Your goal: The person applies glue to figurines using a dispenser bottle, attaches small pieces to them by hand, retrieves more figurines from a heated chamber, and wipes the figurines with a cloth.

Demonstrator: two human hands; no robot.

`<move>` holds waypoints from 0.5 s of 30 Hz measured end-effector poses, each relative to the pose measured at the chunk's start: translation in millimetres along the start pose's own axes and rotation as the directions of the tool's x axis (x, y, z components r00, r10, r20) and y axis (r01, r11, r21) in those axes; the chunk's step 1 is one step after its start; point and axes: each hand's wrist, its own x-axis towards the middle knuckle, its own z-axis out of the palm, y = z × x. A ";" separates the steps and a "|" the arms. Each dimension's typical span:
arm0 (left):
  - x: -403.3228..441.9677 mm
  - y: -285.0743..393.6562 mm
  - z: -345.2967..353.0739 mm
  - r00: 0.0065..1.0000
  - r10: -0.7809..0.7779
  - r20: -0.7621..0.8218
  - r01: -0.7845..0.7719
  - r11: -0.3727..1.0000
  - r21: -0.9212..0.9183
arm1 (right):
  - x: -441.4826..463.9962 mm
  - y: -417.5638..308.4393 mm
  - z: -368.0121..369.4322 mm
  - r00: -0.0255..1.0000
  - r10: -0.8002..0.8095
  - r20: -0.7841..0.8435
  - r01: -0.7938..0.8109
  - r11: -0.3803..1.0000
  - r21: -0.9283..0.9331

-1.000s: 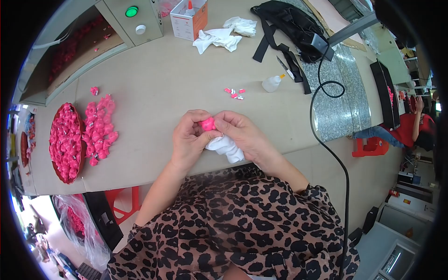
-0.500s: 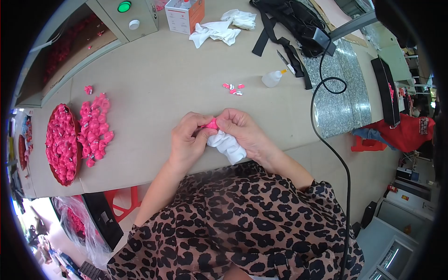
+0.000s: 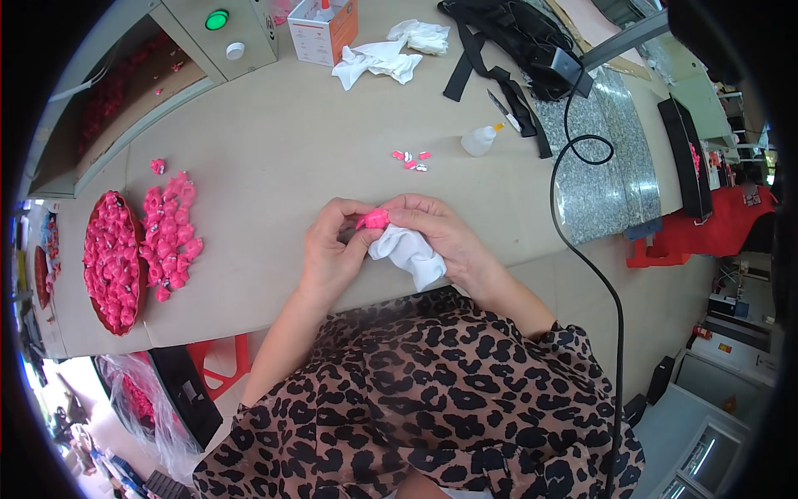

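Near the table's front edge, my left hand pinches a small pink plastic piece from the left. My right hand grips the same piece from the right and also has a white cloth bunched under its fingers. The cloth hangs below the piece toward my lap. Fingers partly cover the piece, so its full shape does not show. Several tiny pink and white pieces lie on the table beyond my hands.
At the left, a red oval basket of pink pieces stands beside a loose pink pile. A squeeze bottle, knife, crumpled white cloths and a box lie farther back. A black cable runs down the right.
More of the pink piece shows between my fingers, and its angle looks different. The white cloth has shifted slightly right. Both hands keep their hold.
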 end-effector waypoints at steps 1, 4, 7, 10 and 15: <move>-0.6 -0.1 -0.1 1.000 -0.015 0.009 0.014 0.999 0.042 | 0.2 -0.5 -0.4 1.000 0.004 -0.005 -0.004 1.000 -0.006; 3.2 9.5 0.8 0.996 0.066 0.063 -0.079 0.972 0.222 | 1.6 1.0 -3.2 1.000 -0.007 -0.015 0.007 0.999 -0.032; 2.9 15.5 -2.1 0.985 0.079 0.153 -0.129 0.927 0.353 | 1.9 1.2 -5.8 1.000 -0.007 -0.015 0.006 0.999 -0.039; 2.1 17.1 0.0 0.985 0.094 0.144 -0.142 0.917 0.373 | 1.5 1.7 -3.7 1.000 -0.012 -0.027 0.011 1.000 -0.025; -1.6 17.8 2.0 0.976 0.168 0.136 -0.213 0.856 0.472 | 3.8 7.3 -1.1 0.997 -0.026 -0.066 0.025 1.000 -0.009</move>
